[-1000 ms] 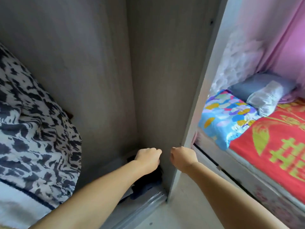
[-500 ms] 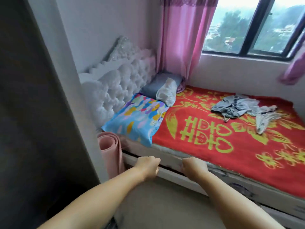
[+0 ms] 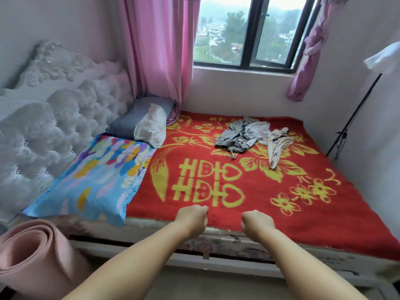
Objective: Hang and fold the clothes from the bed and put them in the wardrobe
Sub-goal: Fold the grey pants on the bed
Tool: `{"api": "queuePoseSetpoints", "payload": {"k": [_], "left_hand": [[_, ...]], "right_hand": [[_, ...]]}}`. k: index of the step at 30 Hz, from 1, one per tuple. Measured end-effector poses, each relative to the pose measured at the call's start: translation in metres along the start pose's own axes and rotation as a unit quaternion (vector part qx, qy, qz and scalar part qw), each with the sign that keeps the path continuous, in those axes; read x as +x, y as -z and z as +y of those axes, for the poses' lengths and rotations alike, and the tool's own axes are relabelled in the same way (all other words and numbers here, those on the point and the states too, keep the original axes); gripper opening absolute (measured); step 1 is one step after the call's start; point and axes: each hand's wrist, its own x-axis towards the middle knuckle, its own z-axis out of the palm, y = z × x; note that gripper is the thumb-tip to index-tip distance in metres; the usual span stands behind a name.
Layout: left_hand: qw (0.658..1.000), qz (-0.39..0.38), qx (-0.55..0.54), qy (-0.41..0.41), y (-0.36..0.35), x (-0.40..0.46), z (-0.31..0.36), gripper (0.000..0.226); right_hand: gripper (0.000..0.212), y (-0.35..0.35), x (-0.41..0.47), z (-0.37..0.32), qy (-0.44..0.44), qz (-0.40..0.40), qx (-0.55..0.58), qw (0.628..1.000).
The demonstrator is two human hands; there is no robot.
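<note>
A heap of crumpled grey clothes point(image 3: 240, 135) lies at the far side of the bed, on the red blanket with yellow patterns point(image 3: 238, 180). A pale grey garment point(image 3: 276, 148) trails off the heap's right side. My left hand point(image 3: 191, 218) and my right hand point(image 3: 257, 223) hover over the blanket's near edge, both curled into loose fists with nothing in them. The clothes are well beyond both hands. The wardrobe is out of view.
A colourful pillow point(image 3: 93, 180) and a grey pillow point(image 3: 142, 124) lie by the tufted white headboard point(image 3: 54, 126). A rolled pink mat point(image 3: 32, 260) stands at the lower left. Pink curtains point(image 3: 160, 57) frame the window. A black stand point(image 3: 350, 124) leans at the right wall.
My view has swung from the wardrobe's inside to the bed. Both hands left the wardrobe's bottom corner and now hang over the bed's near edge, still curled and holding nothing.
</note>
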Motion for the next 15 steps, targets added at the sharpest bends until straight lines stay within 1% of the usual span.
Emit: {"api": "queuePoseSetpoints", "payload": {"k": [5, 8, 12, 15], "left_hand": [[0.999, -0.033, 0.012, -0.003, -0.008, 0.077, -0.008, 0.029], [0.999, -0.035, 0.012, -0.023, -0.007, 0.153, -0.013, 0.028], [0.998, -0.044, 0.011, -0.053, 0.005, 0.251, -0.007, 0.031], [0.995, -0.054, 0.028, -0.081, 0.018, 0.323, -0.004, 0.029]], "right_hand": [[0.020, -0.011, 0.053, 0.025, -0.013, -0.031, 0.015, 0.999], [0.026, -0.008, 0.105, 0.051, -0.038, -0.034, 0.023, 0.998], [0.027, 0.009, 0.172, 0.096, -0.093, -0.033, 0.029, 0.995], [0.030, 0.023, 0.222, 0.126, -0.130, -0.030, 0.038, 0.990]]}}
